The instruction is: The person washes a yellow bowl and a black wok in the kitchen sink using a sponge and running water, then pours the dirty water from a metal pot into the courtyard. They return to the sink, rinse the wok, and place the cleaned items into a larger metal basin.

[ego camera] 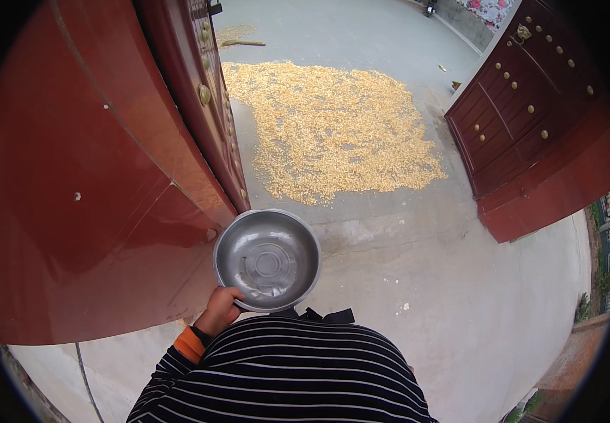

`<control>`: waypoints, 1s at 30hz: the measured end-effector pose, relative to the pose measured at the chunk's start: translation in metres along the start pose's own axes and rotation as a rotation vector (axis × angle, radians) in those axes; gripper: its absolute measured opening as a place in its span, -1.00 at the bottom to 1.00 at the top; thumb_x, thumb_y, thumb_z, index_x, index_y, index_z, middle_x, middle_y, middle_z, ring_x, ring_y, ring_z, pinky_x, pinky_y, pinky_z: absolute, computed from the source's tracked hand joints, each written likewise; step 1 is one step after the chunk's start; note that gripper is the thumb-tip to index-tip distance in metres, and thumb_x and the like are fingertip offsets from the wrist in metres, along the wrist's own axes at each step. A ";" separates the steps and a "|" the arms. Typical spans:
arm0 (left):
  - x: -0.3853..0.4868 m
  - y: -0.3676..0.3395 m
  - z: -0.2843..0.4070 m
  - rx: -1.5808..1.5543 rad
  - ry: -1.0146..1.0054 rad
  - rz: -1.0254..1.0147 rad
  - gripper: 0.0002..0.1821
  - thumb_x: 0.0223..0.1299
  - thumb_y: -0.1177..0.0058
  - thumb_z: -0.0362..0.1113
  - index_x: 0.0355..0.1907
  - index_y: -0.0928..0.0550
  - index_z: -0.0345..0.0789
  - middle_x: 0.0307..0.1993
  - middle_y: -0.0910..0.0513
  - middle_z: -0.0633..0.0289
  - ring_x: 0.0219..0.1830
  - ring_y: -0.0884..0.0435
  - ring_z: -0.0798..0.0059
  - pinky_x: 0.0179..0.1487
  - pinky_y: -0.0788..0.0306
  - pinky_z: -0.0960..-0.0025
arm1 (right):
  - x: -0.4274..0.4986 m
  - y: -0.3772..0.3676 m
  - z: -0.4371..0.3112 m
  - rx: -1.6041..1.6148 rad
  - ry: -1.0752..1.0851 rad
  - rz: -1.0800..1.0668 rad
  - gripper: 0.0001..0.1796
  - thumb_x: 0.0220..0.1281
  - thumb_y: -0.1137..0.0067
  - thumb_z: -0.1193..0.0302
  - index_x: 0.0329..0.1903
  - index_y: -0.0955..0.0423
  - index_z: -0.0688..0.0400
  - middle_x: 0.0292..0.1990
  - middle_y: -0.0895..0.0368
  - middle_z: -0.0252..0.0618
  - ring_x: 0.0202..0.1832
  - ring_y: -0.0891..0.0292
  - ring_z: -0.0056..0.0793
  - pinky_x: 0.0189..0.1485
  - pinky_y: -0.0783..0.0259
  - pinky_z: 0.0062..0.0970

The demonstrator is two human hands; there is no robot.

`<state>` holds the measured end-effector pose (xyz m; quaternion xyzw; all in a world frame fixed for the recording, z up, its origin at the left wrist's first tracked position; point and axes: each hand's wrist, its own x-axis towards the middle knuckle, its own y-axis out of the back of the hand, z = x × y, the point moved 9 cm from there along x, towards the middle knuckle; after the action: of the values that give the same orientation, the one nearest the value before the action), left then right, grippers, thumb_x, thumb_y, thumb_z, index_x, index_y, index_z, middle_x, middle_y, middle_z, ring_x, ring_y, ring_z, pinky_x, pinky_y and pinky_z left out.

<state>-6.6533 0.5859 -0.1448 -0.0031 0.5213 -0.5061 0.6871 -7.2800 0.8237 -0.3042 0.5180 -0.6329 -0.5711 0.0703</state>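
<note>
My left hand (222,311) grips the near left rim of a round grey metal basin (267,260), thumb over the edge. Nothing lies in the basin, and its inside faces up at my waist. My right hand is out of view; only a sliver of skin shows at the right side of my striped top. Beyond the basin, a wide thin layer of yellow corn kernels (336,132) is spread over the concrete floor, with bare patches showing through.
Red tiled wall (98,211) and an open studded dark red door leaf (204,95) stand close on my left. Another studded door leaf (527,106) stands at right. A stick (244,43) lies by a smaller scatter of grain past the kernels. Small white bits dot the concrete.
</note>
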 end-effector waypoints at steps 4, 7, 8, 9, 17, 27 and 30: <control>0.072 -0.076 0.070 0.033 -0.045 0.000 -0.48 -0.12 0.18 -0.65 0.05 -0.37 -0.63 -0.01 -0.49 -0.18 0.05 -0.49 -0.06 0.22 -0.35 0.02 | 0.040 -0.017 0.010 0.054 -0.317 -0.124 -0.76 -0.22 -0.31 0.24 -0.56 -0.65 0.16 -0.58 -0.64 -0.14 -0.46 -0.63 -0.32 -0.31 -0.50 -0.43; 0.131 -0.129 0.109 0.021 -0.065 0.028 -0.44 -0.14 0.14 -0.65 0.09 -0.34 -0.56 -0.04 -0.48 -0.15 -0.04 -0.51 -0.12 0.04 -0.47 -0.12 | 0.100 0.000 -0.037 0.101 -0.363 -0.136 -0.78 -0.21 -0.32 0.27 -0.57 -0.64 0.18 -0.60 -0.64 -0.14 -0.49 -0.63 -0.32 -0.34 -0.50 -0.43; 0.151 -0.144 0.120 0.051 -0.075 0.054 -0.47 -0.13 0.13 -0.65 0.05 -0.35 -0.59 -0.06 -0.48 -0.16 -0.05 -0.51 -0.10 0.09 -0.45 -0.09 | 0.124 0.007 -0.055 0.102 -0.357 -0.134 -0.78 -0.20 -0.32 0.28 -0.57 -0.64 0.18 -0.60 -0.63 -0.14 -0.50 -0.62 -0.32 -0.35 -0.50 -0.43; 0.169 -0.159 0.126 0.006 -0.041 0.062 -0.50 -0.13 0.13 -0.64 0.03 -0.37 -0.60 -0.06 -0.49 -0.16 -0.06 -0.52 -0.09 0.10 -0.44 -0.08 | 0.150 0.016 -0.070 0.102 -0.343 -0.133 -0.79 -0.20 -0.32 0.28 -0.58 -0.63 0.19 -0.61 -0.63 -0.14 -0.50 -0.62 -0.32 -0.37 -0.49 -0.43; 0.255 -0.281 0.220 -0.086 -0.103 0.267 -0.64 -0.12 0.11 -0.64 -0.14 -0.44 -0.66 -0.16 -0.52 -0.13 -0.11 -0.53 -0.02 0.11 -0.44 0.01 | 0.393 0.183 -0.247 0.158 -0.108 -0.086 -0.88 -0.16 -0.29 0.46 -0.57 -0.55 0.23 -0.65 -0.59 -0.15 -0.62 -0.56 -0.36 -0.56 -0.44 -0.45; 0.319 -0.319 0.280 -0.239 -0.159 0.247 -0.49 -0.04 0.19 -0.57 0.09 -0.31 -0.57 0.03 -0.45 -0.15 0.06 -0.47 -0.05 0.15 -0.41 -0.04 | 0.592 0.295 -0.563 0.330 -0.093 -0.277 -0.83 -0.19 -0.27 0.61 -0.49 -0.44 0.23 -0.66 -0.55 -0.19 -0.69 -0.51 -0.44 -0.73 -0.34 -0.51; 0.333 -0.318 0.306 -0.372 -0.208 0.359 -0.60 -0.15 0.13 -0.66 -0.11 -0.46 -0.64 -0.11 -0.52 -0.11 -0.06 -0.52 0.00 0.12 -0.41 0.03 | 0.620 0.284 -0.645 0.204 0.063 -0.338 -0.85 -0.17 -0.28 0.57 -0.51 -0.45 0.22 -0.66 -0.55 -0.21 -0.68 -0.52 -0.48 -0.71 -0.34 -0.53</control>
<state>-6.6719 0.0376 -0.0731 -0.0890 0.5241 -0.2688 0.8032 -7.2859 -0.1055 -0.1723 0.6391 -0.5887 -0.4913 -0.0596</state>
